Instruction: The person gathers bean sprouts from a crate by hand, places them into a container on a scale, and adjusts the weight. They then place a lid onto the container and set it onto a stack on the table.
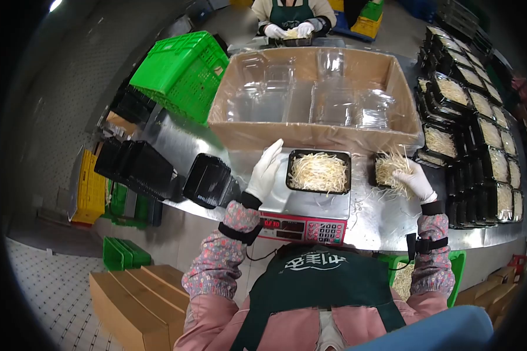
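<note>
A black tray of bean sprouts point(318, 173) rests on the steel pan of a red digital scale point(301, 229), whose lit display seems to read 0.230. Just left of that tray, my gloved left hand point(265, 171) is raised with its fingers stretched out, holding nothing. To the right of the scale, a second black container heaped with loose bean sprouts point(390, 168) stands on the metal table. My gloved right hand point(414, 180) is closed on sprouts at its right side; the fingertips are partly hidden among the strands.
A cardboard box point(263, 136) of clear plastic lids stands behind the scale. Empty black trays point(208, 180) are stacked at left, near a green crate point(178, 70). Packed sprout trays point(498, 149) fill the right side. Across the table, a person with gloved hands point(290, 31) handles another tray.
</note>
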{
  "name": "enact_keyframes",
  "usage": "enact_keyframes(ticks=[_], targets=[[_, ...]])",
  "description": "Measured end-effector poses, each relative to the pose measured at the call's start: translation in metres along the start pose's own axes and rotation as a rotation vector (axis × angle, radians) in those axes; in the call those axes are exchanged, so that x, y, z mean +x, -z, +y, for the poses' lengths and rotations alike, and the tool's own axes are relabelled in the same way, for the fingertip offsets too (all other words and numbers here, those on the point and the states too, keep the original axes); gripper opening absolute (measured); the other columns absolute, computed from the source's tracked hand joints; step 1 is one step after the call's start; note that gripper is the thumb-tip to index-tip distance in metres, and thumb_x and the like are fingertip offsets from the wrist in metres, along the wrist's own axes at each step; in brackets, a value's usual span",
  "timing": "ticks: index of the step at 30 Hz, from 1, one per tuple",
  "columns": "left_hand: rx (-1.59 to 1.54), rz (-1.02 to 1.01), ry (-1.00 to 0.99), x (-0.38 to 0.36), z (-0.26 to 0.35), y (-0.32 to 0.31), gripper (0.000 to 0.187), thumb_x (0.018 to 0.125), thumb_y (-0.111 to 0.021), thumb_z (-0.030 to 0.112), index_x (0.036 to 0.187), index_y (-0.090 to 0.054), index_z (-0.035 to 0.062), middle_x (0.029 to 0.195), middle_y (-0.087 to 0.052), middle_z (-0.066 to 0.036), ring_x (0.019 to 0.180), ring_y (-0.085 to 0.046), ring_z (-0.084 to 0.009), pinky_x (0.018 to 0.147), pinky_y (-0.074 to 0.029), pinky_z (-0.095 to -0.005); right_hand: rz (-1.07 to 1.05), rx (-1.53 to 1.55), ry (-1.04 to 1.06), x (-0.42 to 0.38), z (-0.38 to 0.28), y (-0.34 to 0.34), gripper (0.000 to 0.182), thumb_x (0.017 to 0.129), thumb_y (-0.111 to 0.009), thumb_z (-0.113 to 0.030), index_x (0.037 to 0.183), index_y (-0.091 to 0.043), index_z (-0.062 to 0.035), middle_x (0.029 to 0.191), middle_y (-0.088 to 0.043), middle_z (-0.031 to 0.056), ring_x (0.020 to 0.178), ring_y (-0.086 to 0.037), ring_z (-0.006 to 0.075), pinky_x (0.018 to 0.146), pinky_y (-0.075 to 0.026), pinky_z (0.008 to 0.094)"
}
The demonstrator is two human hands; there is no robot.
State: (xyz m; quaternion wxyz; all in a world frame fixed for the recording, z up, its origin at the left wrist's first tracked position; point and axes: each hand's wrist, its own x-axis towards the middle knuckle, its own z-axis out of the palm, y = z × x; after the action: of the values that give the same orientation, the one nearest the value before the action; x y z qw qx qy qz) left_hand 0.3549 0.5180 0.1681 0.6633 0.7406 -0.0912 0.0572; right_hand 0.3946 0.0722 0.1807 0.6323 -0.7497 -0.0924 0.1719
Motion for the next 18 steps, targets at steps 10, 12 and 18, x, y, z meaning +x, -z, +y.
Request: enact_keyframes(ticks=[10,12,18], targets=[[0.636,-0.101,-0.178,0.01,0.02,-0.069,0.058,0.095,-0.052,0.019,0.146,-0.034,-0.001,0.146,-0.04,-0.023,0.136,-0.037,-0.0373,0.113,-0.031,-0.0411,-0.128,-1.013,0.485,0.072,-0.035,-0.146,0.061,0.073,-0.078,-0.034,0.121,-0.058,-0.0019,0.105,-0.066,0.0167,0.097,-0.065,0.0339,0.084,-0.051,0.0419],[0.859,-0.142,-0.258,0.007,-0.027,-0.073,0.051,0.092,-0.053,0.017,0.139,-0.044,-0.0003,0.137,-0.05,-0.022,0.129,-0.045,-0.0366,0.109,-0.035,-0.0429,-0.135,-1.175,0.553,0.079,-0.021,-0.159,0.065,0.071,-0.079,-0.035,0.121,-0.057,-0.0009,0.102,-0.065,0.0156,0.096,-0.064,0.0325,0.083,-0.05,0.0423],[0.995,-0.155,-0.217,0.001,-0.037,-0.08,0.046,0.09,-0.054,0.017,0.133,-0.049,0.002,0.132,-0.054,-0.018,0.122,-0.05,-0.0357,0.106,-0.038,-0.0441,-0.26,-1.266,0.364,0.071,-0.024,-0.13,0.039,0.074,-0.075,-0.032,0.095,-0.063,-0.0017,0.085,-0.066,0.017,0.083,-0.067,0.0334,0.073,-0.053,0.0418]])
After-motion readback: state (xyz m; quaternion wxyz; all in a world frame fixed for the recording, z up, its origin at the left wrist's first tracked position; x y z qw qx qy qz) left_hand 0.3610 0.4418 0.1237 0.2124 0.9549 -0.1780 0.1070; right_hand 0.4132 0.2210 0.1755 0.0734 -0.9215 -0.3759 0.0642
